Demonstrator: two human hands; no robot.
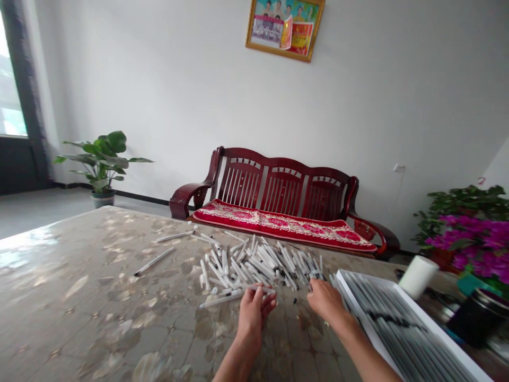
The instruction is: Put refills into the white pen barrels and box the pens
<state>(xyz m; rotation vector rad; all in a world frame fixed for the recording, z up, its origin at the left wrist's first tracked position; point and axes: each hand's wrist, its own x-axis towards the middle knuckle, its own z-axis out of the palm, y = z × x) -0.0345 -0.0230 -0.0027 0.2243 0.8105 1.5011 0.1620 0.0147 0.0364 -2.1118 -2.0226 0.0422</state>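
My left hand (254, 307) is closed in a pinch around a whitish pen (267, 290), held level just in front of a loose pile of pen parts (258, 262). Those parts are white, translucent tubes and caps, some with black ends. A longer pen (220, 300) lies on the table to the left of that hand's fingertips. At the right edge of the pile, my right hand (325, 300) has its fingers curled together; what they hold, if anything, is hidden. Between the hands rests a small black piece (295, 301).
A white box (371, 329) of greyish pens with black parts stands at the right. Past it are a white roll (417, 277), a dark cup (479, 318) and purple flowers (477, 246). Stray pens (154, 261) lie left on the patterned table (99, 302). Behind is a wooden bench (284, 185).
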